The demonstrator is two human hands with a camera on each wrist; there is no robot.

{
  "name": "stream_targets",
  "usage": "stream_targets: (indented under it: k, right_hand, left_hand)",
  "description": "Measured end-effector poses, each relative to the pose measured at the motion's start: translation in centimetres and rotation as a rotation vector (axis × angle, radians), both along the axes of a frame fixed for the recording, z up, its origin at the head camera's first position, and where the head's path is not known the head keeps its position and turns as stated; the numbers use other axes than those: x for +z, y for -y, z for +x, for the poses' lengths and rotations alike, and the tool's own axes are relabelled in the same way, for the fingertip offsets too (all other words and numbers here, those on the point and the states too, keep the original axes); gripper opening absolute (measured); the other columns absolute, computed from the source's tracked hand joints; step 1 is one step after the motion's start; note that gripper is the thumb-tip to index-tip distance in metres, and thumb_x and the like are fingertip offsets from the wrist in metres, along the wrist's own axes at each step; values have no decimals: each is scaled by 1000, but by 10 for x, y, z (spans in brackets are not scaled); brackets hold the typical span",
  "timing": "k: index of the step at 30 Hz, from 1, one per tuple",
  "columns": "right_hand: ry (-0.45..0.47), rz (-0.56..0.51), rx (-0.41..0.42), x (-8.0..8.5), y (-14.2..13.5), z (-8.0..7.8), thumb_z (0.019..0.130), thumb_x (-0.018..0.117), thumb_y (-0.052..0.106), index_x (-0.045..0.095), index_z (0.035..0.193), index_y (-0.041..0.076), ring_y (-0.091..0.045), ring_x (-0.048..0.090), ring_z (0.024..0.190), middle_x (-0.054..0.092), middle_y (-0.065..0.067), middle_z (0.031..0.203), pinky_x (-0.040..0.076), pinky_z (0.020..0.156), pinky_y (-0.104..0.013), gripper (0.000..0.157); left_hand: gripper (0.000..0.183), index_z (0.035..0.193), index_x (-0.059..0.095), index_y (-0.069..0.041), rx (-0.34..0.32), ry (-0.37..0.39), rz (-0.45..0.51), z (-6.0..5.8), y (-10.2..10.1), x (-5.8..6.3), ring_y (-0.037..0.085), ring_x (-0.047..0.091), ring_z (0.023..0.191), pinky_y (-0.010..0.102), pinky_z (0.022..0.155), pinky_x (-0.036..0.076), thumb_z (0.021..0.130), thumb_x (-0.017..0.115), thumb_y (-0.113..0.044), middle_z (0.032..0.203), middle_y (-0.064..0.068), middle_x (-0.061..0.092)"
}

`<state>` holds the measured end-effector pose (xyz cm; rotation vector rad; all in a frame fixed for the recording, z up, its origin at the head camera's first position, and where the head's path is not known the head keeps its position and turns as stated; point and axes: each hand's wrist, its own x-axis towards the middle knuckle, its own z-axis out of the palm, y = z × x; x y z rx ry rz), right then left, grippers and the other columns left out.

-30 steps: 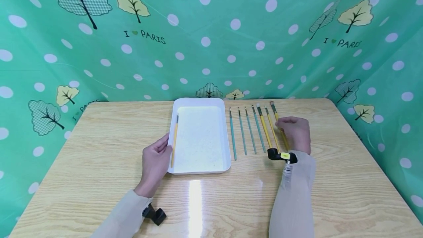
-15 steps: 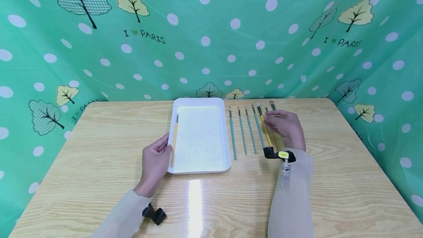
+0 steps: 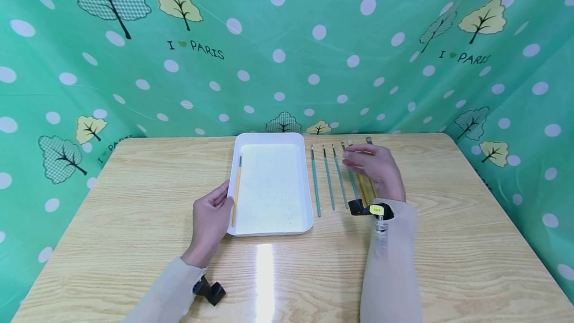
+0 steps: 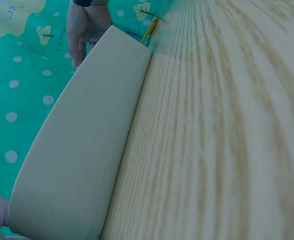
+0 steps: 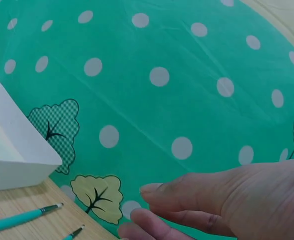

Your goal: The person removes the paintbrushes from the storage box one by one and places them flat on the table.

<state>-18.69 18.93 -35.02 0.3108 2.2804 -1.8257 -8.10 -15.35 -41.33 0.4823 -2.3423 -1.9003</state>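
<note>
A white rectangular tray (image 3: 274,188) lies on the table, and one yellow-handled paintbrush (image 3: 237,191) rests inside along its left wall. My left hand (image 3: 212,219) holds the tray's left rim near the front corner. To the right of the tray, several turquoise paintbrushes (image 3: 316,183) lie side by side, followed by yellow-handled paintbrushes (image 3: 363,189), partly covered by my right hand (image 3: 376,169). That hand hovers above the row. In the right wrist view, its thumb and fingers (image 5: 166,197) are apart with nothing visible between them.
The wood-grain table (image 3: 287,283) reaches back to a green dotted cloth (image 3: 287,64) with printed trees. Tray walls (image 4: 82,135) stand up from the table in the left wrist view. Black wrist cameras (image 3: 209,290) sit on both sleeves.
My right hand has moved left from the rightmost yellow paintbrush, across the yellow ones, to near the turquoise ones. The left hand and the tray have stayed in place.
</note>
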Motion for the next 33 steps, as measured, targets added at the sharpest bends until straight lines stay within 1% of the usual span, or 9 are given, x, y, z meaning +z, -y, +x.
stream_targets:
  k: [4,8,11,18,22,25,27,30,33]
  right_hand:
    - [-8,-8,30,1,7,0,96,72,15,59,136,-2,-12,71,96,66,-7,119,63,96,-30,45]
    - [-3,-8,44,3,16,-1,96,71,13,61,134,-2,-19,71,103,67,-15,128,62,100,-35,42]
    - [-4,-6,55,5,23,-1,96,70,12,62,131,-2,-22,71,105,66,-19,130,61,103,-39,39]
    - [-13,-10,89,6,36,-2,96,69,10,63,131,-4,-22,71,102,67,-20,125,61,101,-39,38]
    - [0,-16,101,6,42,-3,96,70,12,63,130,-4,-21,72,99,68,-17,122,63,98,-37,39]
    - [5,-15,116,6,48,-3,96,70,13,63,130,-3,-25,72,102,67,-18,123,63,98,-37,38]
    - [6,-26,121,6,52,-3,95,71,12,63,128,-4,-27,72,104,68,-20,125,63,99,-39,37]
    - [7,-24,132,6,58,-2,94,72,11,65,126,-3,-27,73,101,69,-21,124,63,98,-41,36]
    - [4,-17,143,6,64,-2,94,72,11,66,126,-3,-23,74,95,70,-20,120,64,96,-40,35]
  left_hand:
    - [44,145,55,-4,-7,-1,0,0,0,0,24,56,136,25,104,52,100,52,-5,148,16,57]
    - [44,145,54,-4,-10,4,3,1,0,0,25,56,137,25,104,52,101,52,-5,148,16,56]
    - [44,145,55,-5,-5,9,9,0,-1,0,25,56,137,24,104,52,100,52,-6,148,16,56]
    - [45,145,55,-6,1,15,4,0,-1,1,24,57,136,24,103,52,100,52,-6,148,15,57]
    - [44,145,55,-5,5,18,15,0,-1,1,25,56,137,23,104,51,101,52,-6,149,16,56]
    - [45,145,55,-5,5,18,16,0,-1,1,25,56,137,24,104,51,100,52,-6,149,16,56]
    - [45,145,54,-5,3,15,10,-1,0,1,25,56,137,25,104,51,100,52,-6,149,16,56]
    - [45,146,54,-6,-2,13,0,-1,0,0,24,55,137,26,104,51,101,51,-6,149,16,55]
    - [45,146,53,-6,-3,9,4,-1,1,0,24,54,138,26,104,51,101,51,-6,150,16,55]
